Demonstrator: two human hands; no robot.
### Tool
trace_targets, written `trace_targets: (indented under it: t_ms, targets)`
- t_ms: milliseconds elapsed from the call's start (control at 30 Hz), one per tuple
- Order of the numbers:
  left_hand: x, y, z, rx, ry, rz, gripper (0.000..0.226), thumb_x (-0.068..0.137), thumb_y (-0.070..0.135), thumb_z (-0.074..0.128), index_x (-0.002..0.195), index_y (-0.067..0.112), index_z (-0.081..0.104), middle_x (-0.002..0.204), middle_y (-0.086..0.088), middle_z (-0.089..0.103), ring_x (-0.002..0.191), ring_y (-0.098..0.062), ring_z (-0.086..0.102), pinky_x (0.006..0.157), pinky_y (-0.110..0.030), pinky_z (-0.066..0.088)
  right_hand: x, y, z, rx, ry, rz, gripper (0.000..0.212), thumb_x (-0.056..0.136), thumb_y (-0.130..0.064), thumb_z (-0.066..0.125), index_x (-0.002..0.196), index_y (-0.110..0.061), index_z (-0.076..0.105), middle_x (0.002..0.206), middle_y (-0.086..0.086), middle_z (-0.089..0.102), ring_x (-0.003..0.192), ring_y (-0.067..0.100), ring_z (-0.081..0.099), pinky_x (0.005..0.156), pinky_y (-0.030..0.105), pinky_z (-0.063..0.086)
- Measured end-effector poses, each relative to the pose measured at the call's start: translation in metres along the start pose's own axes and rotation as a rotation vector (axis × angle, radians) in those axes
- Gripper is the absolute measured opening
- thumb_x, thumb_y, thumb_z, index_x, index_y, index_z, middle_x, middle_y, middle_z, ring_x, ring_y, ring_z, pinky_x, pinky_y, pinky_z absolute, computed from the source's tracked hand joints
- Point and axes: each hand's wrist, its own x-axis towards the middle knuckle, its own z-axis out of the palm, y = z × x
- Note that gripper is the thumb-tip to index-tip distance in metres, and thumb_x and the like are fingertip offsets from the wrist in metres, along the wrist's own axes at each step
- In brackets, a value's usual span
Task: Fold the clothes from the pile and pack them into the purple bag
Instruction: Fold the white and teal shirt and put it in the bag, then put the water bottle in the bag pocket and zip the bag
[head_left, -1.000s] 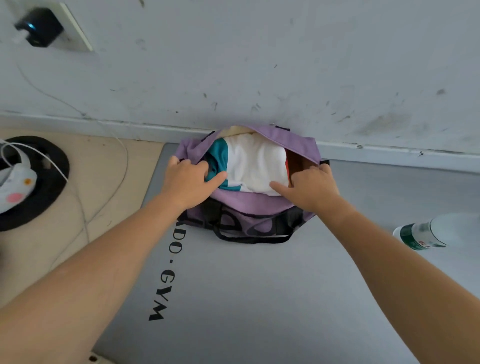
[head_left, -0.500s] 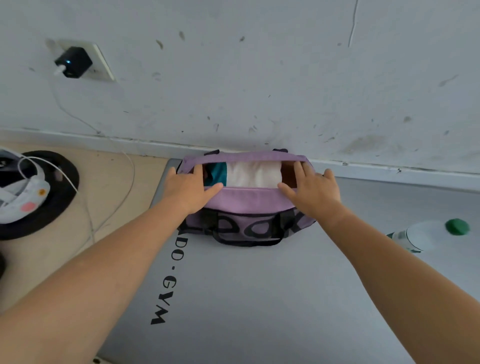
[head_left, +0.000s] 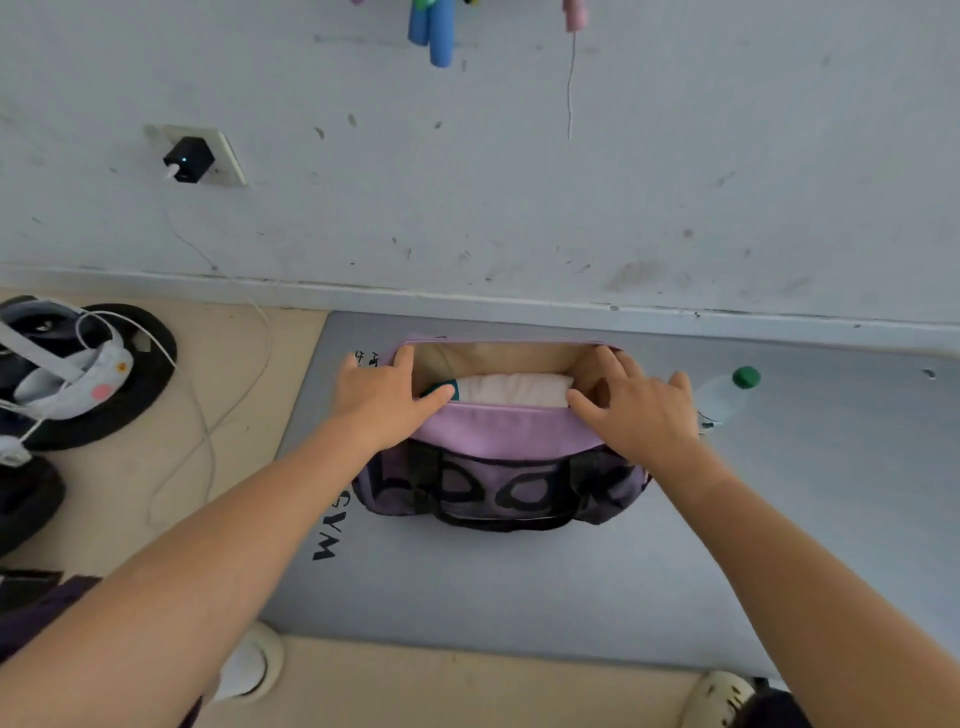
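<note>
Floor: a grey mat (head_left: 519, 582) fills the middle of the frame, black lettering along its left edge, tan flooring at left and along the bottom.
Wall: scuffed white wall (head_left: 519, 182) across the upper half; a socket with a black charger (head_left: 188, 159) sits upper left, its white cable trailing down to the floor.
Left edge: black round discs with a white headset (head_left: 67, 374) lying on them.
Right: a clear bottle with a green cap (head_left: 727, 392) lies on the mat, just beside the right hand.
Purple bag (head_left: 498, 431): centre of frame, on the mat near the wall, mouth wide open, tan lining showing, black handles on its front.
Clothes (head_left: 511, 388): folded white fabric with a teal patch, inside the bag.
Left hand (head_left: 382, 400): gripping the bag's left rim, thumb in the opening.
Right hand (head_left: 636, 410): fingers spread and relaxed, resting on the right rim, fingertips dipping inside.
Hard to make out: coloured objects at the top edge are cut off; the bag's print is partly behind the handles.
</note>
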Motion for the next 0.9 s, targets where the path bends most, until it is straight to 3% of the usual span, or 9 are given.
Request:
trace_targets:
  t_ms: [133, 233, 400, 567, 700, 733, 800, 833, 900]
  targets:
    - [-0.045, 0.021, 0.014, -0.014, -0.021, 0.014, 0.081, 0.085, 0.079, 0.018, 0.137, 0.019, 0.034, 0.085, -0.002, 0.072, 0.083, -0.024, 0.068, 0.103, -0.044, 0.030, -0.051, 0.013, -0.001, 0.014, 0.015, 0.051, 0.070, 0.088, -0.067, 0.020, 0.145, -0.026, 0.025, 0.146, -0.003, 0.044, 0.099, 0.029, 0.065, 0.090, 0.046, 0.032]
    - [-0.069, 0.032, 0.038, -0.053, -0.091, 0.006, 0.079, 0.087, 0.077, 0.022, 0.141, 0.020, 0.029, 0.101, -0.005, 0.073, 0.095, -0.026, 0.067, 0.111, -0.049, 0.026, -0.078, 0.019, 0.011, 0.060, -0.011, 0.057, 0.066, 0.090, -0.064, 0.024, 0.144, -0.027, 0.027, 0.145, -0.004, 0.045, 0.107, 0.027, 0.062, 0.097, 0.048, 0.031]
    - [-0.085, 0.035, 0.079, -0.096, -0.292, 0.055, 0.071, 0.092, 0.069, 0.030, 0.145, 0.021, 0.024, 0.142, -0.006, 0.053, 0.127, -0.028, 0.051, 0.107, -0.053, 0.028, -0.097, 0.030, 0.055, 0.088, -0.216, 0.072, 0.066, 0.090, -0.061, 0.035, 0.145, -0.024, 0.030, 0.149, 0.001, 0.040, 0.126, 0.028, 0.049, 0.102, 0.049, 0.031]
    - [-0.086, 0.052, 0.095, -0.087, -0.060, 0.127, 0.054, 0.096, 0.058, 0.035, 0.131, 0.021, 0.050, 0.122, 0.000, 0.065, 0.116, -0.023, 0.057, 0.099, -0.044, 0.032, -0.081, -0.001, 0.086, 0.216, -0.053, -0.144, 0.052, 0.090, -0.051, 0.038, 0.122, -0.015, 0.058, 0.124, 0.008, 0.062, 0.102, 0.032, 0.060, 0.091, 0.041, 0.041]
    - [-0.068, 0.087, 0.083, -0.368, 0.086, 0.330, 0.028, 0.097, 0.035, 0.051, 0.112, 0.019, 0.069, 0.107, 0.002, 0.070, 0.105, -0.023, 0.059, 0.088, -0.036, 0.041, -0.057, -0.011, 0.110, 0.332, -0.340, -0.165, 0.061, 0.094, -0.061, 0.036, 0.143, -0.025, 0.042, 0.152, 0.005, 0.038, 0.137, 0.026, 0.037, 0.107, 0.046, 0.036]
    - [-0.062, 0.094, 0.080, -0.426, 0.138, 0.359, 0.024, 0.097, 0.030, 0.052, 0.104, 0.017, 0.071, 0.102, 0.002, 0.069, 0.099, -0.022, 0.059, 0.084, -0.035, 0.043, -0.049, -0.007, 0.110, 0.349, -0.390, -0.138, 0.057, 0.094, -0.061, 0.036, 0.133, -0.023, 0.052, 0.143, 0.004, 0.048, 0.132, 0.025, 0.043, 0.103, 0.045, 0.039]
    - [-0.048, 0.109, 0.075, -0.500, 0.215, 0.362, 0.021, 0.096, 0.027, 0.054, 0.099, 0.015, 0.071, 0.100, 0.002, 0.067, 0.096, -0.019, 0.056, 0.083, -0.031, 0.044, -0.038, 0.007, 0.101, 0.565, -0.316, -0.102, 0.043, 0.094, -0.056, 0.042, 0.087, -0.022, 0.066, 0.092, -0.001, 0.068, 0.089, 0.019, 0.063, 0.077, 0.036, 0.048]
    - [-0.040, 0.118, 0.074, -0.532, 0.226, 0.353, 0.020, 0.096, 0.026, 0.054, 0.100, 0.014, 0.071, 0.101, 0.002, 0.067, 0.098, -0.018, 0.056, 0.084, -0.031, 0.044, -0.034, 0.018, 0.094, 0.695, -0.188, -0.051, 0.040, 0.093, -0.051, 0.046, 0.070, -0.021, 0.060, 0.069, -0.003, 0.065, 0.067, 0.016, 0.061, 0.063, 0.033, 0.047]
    - [-0.021, 0.144, 0.074, -0.603, 0.172, 0.348, 0.020, 0.097, 0.024, 0.055, 0.103, 0.012, 0.070, 0.105, 0.000, 0.067, 0.102, -0.019, 0.055, 0.089, -0.033, 0.044, -0.025, 0.051, 0.082, 0.830, 0.144, 0.160, 0.033, 0.089, -0.040, 0.051, 0.061, -0.023, 0.051, 0.054, -0.004, 0.058, 0.049, 0.013, 0.053, 0.052, 0.028, 0.044]
